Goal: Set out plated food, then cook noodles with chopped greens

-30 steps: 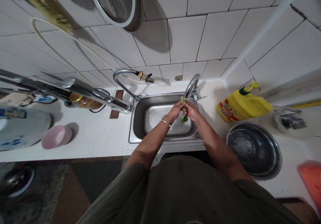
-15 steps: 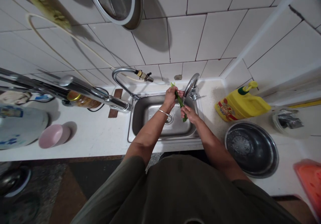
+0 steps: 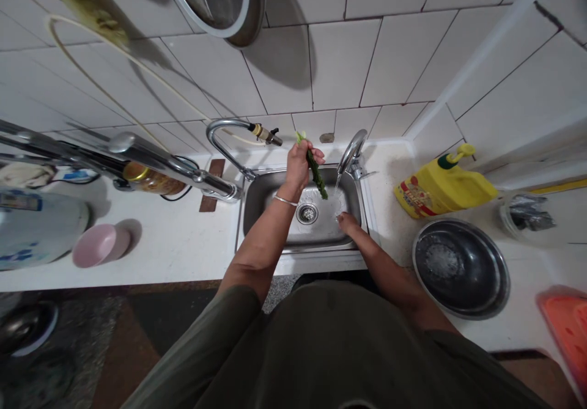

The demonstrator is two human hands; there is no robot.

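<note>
My left hand (image 3: 299, 163) is closed around a leafy green vegetable (image 3: 317, 175), held over the back of the steel sink (image 3: 279, 238). Its pale stem end pokes out above the fist and the dark leaves hang down toward the drain (image 3: 307, 213). Low on the right side of the basin is my right hand (image 3: 347, 221), apart from the vegetable, below the running stream from the curved faucet (image 3: 354, 147). The fingers of that hand point down and are mostly hidden, so their pose is unclear.
Right of the sink stand a yellow jug with a pump (image 3: 443, 183) and a dark metal basin (image 3: 486, 274). A second curved spout (image 3: 224, 129) rises at the sink's left. Farther left are a pink bowl (image 3: 101, 247) and a jar (image 3: 151, 180).
My right hand has let go of the vegetable and moved down and toward me in the sink. My left hand has shifted left and slightly away with the vegetable.
</note>
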